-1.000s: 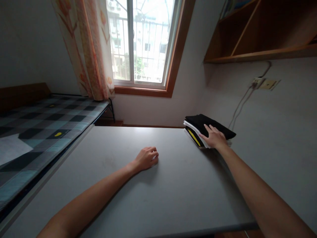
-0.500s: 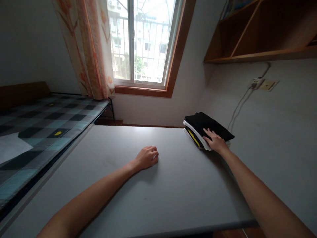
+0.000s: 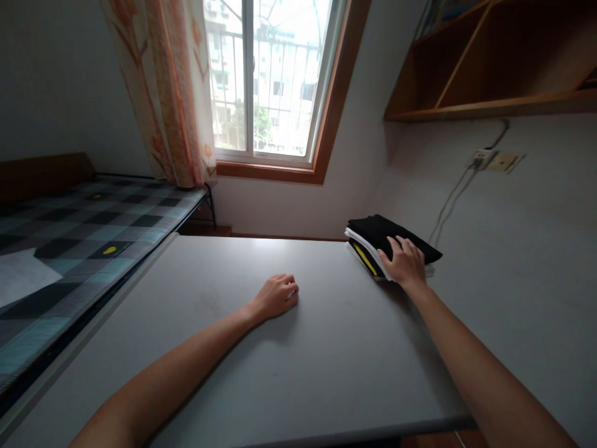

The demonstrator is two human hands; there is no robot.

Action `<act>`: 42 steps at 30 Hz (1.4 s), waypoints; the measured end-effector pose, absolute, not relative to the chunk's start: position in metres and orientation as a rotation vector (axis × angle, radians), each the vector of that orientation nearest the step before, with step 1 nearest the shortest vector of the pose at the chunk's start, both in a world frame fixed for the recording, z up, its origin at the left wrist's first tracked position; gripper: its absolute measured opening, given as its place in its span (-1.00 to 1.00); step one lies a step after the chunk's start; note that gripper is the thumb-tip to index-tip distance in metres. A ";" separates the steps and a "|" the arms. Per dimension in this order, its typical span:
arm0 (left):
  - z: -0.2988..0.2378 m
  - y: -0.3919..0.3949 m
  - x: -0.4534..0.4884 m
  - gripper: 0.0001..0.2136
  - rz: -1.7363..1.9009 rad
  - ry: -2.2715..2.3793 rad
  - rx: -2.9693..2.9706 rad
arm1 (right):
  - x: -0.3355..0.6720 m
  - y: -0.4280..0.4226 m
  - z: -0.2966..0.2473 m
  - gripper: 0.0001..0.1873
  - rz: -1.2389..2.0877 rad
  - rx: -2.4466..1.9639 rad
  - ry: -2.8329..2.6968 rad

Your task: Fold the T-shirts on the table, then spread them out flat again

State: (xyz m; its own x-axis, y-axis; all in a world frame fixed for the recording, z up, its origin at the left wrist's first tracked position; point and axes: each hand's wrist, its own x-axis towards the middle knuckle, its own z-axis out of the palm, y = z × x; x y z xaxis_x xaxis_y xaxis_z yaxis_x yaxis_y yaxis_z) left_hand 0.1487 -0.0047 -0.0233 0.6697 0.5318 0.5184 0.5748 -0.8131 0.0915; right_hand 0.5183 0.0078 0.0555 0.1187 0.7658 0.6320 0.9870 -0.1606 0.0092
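Note:
A stack of folded clothes [image 3: 373, 233], black on top with white and a yellow stripe below, lies at the far right corner of the grey table [image 3: 280, 348]. My right hand [image 3: 407, 262] rests flat on the near end of the stack, fingers stretched out over the black cloth. My left hand [image 3: 277, 294] lies in the middle of the table, fingers curled in a loose fist, with nothing visible in it.
A bed with a checked grey and black cover [image 3: 69, 236] runs along the table's left edge. Behind are a window [image 3: 265, 81] with a patterned curtain [image 3: 163, 93], a wooden shelf [image 3: 489, 62] high on the right wall, and a socket with cables [image 3: 485, 158].
My right hand has shifted slightly on the clothes stack, sliding back then forward. My left hand has stayed in place.

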 end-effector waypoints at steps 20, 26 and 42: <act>-0.019 0.028 0.085 -0.27 -0.385 -1.945 -2.271 | 0.353 0.012 -0.026 -0.28 0.026 -1.921 -2.285; -0.025 0.036 0.077 -0.30 -0.220 -1.963 -2.497 | 0.352 0.013 -0.025 -0.24 0.083 -1.979 -2.357; -0.024 0.035 0.078 -0.33 -0.220 -1.941 -2.490 | 0.351 0.011 -0.024 -0.26 0.070 -2.003 -2.376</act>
